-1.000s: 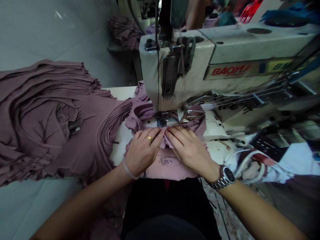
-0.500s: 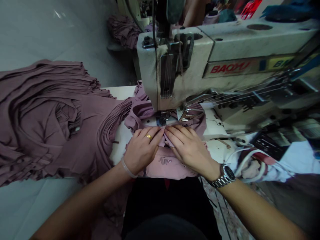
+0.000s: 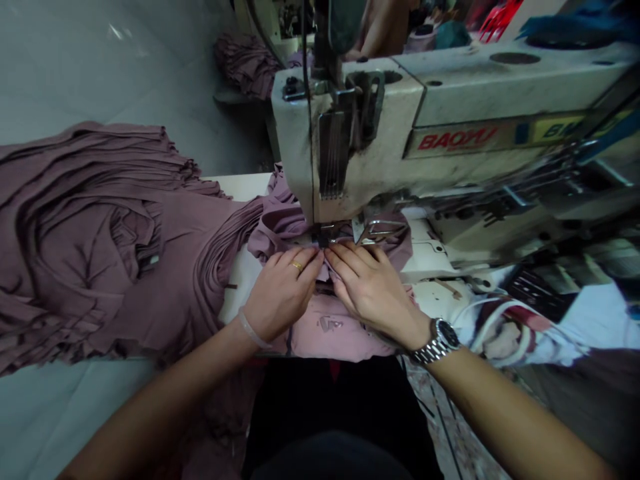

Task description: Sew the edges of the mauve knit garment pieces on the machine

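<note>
Mauve fabric (image 3: 275, 230) lies bunched beneath the head of a sewing machine (image 3: 295, 153). My left hand (image 3: 283, 290), with a gold ring, has its fingers closed together on the cloth just in front of the presser foot (image 3: 321, 235). Beside it, fingertips almost meeting the left ones, my right hand (image 3: 375, 287) grips the same cloth; a metal watch (image 3: 440, 341) is on that wrist. The fabric edge between the hands is mostly hidden by the fingers. Under my palms is a pink padded surface (image 3: 325, 320) at the machine's front edge.
A large heap of mauve pieces (image 3: 115, 253) lies on the left, trailing toward the machine. Another mauve bundle (image 3: 247, 63) is behind. White cords and cloth scraps (image 3: 515, 327) sit at the right. Part of another person (image 3: 380, 30) shows beyond the machine.
Both hands have slid slightly forward toward the presser foot with the cloth. The right hand and watch have also shifted a little left. The heap at left stays put.
</note>
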The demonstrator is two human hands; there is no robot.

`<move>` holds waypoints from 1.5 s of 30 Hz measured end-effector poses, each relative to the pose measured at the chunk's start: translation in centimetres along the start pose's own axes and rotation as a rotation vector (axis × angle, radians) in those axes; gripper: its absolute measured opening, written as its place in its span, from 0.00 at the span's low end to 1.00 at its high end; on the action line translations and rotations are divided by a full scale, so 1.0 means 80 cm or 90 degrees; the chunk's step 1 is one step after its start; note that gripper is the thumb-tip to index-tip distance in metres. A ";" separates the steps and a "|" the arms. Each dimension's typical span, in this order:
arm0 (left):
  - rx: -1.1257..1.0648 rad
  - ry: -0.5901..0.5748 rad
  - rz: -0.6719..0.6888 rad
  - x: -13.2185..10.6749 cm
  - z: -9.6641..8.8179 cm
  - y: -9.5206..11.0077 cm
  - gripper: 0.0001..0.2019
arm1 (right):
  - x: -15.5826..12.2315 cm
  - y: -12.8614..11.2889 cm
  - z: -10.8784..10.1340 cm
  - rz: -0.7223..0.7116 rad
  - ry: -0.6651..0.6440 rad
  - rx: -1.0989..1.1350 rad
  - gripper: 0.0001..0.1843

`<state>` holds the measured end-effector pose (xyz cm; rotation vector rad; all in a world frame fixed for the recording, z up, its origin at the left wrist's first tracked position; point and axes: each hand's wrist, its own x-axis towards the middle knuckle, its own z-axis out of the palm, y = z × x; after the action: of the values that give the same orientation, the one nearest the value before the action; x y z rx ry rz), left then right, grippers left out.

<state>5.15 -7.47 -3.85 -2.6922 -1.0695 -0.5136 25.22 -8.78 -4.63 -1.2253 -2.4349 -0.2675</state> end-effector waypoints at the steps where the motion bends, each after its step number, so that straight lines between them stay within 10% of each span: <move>1: -0.013 0.004 0.018 -0.001 -0.002 -0.002 0.17 | -0.001 0.000 0.000 -0.014 0.014 0.005 0.20; 22: -0.027 0.060 0.034 0.012 0.005 -0.011 0.13 | 0.015 0.007 0.001 0.052 0.028 0.120 0.15; 38: -0.066 0.051 0.007 0.011 0.009 -0.004 0.12 | 0.009 0.009 -0.004 -0.111 0.011 -0.031 0.17; 41: -0.214 0.043 -0.089 0.022 0.012 -0.042 0.10 | 0.014 0.036 -0.007 -0.086 0.014 0.030 0.14; 45: -0.256 0.115 -0.443 0.037 0.033 -0.163 0.17 | 0.038 0.092 -0.001 0.074 0.039 0.045 0.17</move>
<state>-1.26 4.58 -4.36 -2.4295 -2.0227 -1.1654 29.52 -2.16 -3.31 -1.3035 -2.2921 -0.1814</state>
